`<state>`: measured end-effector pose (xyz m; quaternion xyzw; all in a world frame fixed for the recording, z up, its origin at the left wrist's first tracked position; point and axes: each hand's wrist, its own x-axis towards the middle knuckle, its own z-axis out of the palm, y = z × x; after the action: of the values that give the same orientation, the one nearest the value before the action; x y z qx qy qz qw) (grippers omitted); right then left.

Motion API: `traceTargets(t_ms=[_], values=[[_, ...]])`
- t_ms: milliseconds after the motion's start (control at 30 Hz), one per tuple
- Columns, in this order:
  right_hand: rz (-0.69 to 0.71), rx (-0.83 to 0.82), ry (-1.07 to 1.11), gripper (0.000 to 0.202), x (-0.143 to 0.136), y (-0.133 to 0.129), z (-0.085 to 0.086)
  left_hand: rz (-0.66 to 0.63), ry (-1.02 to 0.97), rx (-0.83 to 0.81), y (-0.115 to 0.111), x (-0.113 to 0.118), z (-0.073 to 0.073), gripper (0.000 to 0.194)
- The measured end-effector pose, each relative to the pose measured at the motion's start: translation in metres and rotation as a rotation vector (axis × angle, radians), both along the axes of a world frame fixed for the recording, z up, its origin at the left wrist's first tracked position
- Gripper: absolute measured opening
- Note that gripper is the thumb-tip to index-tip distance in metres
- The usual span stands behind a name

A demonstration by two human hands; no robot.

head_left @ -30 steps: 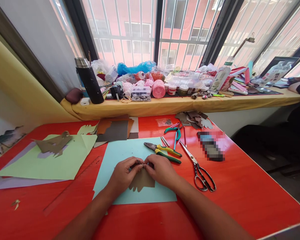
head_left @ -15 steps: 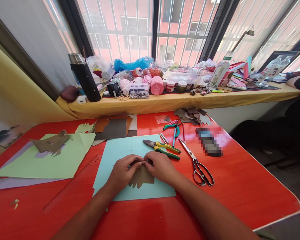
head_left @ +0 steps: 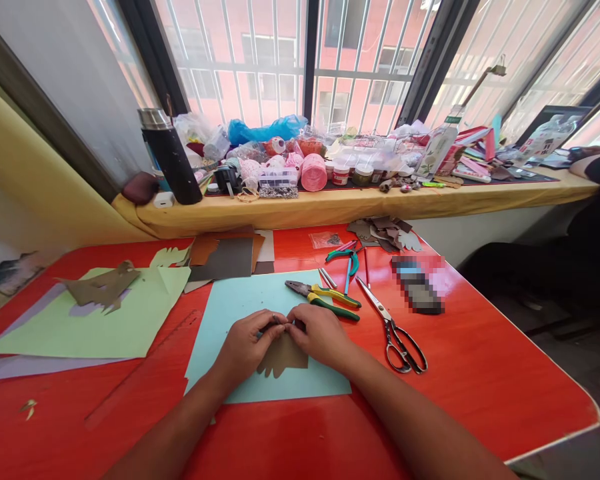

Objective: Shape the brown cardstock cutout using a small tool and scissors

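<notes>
Our left hand [head_left: 245, 343] and right hand [head_left: 323, 333] are nearly closed, pinching the far edge of the brown piece [head_left: 286, 359] over the blue sheet [head_left: 257, 293]; fingertips hide anything smaller. It looks light, thin, bendable; we'd best grip near that edge, avoiding its narrow points.

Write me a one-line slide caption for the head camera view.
Two hands pinch a brown cut-out piece above a light blue sheet.

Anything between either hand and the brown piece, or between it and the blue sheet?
Nothing visible. Left hand and right hand pinch at the far edge of the brown piece, over the blue sheet; its underside is hidden. Pliers lie beyond the hands, not between.
</notes>
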<state>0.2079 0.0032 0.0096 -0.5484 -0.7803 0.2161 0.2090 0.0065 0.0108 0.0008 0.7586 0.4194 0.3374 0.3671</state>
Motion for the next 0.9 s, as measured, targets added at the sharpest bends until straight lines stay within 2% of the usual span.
traceTargets(t_ms=[900], values=[[-0.003,0.004,0.004,0.009,-0.0002,-0.0001,-0.0022,0.007,0.021,0.047,-0.0001,0.0003,0.0007,0.018]])
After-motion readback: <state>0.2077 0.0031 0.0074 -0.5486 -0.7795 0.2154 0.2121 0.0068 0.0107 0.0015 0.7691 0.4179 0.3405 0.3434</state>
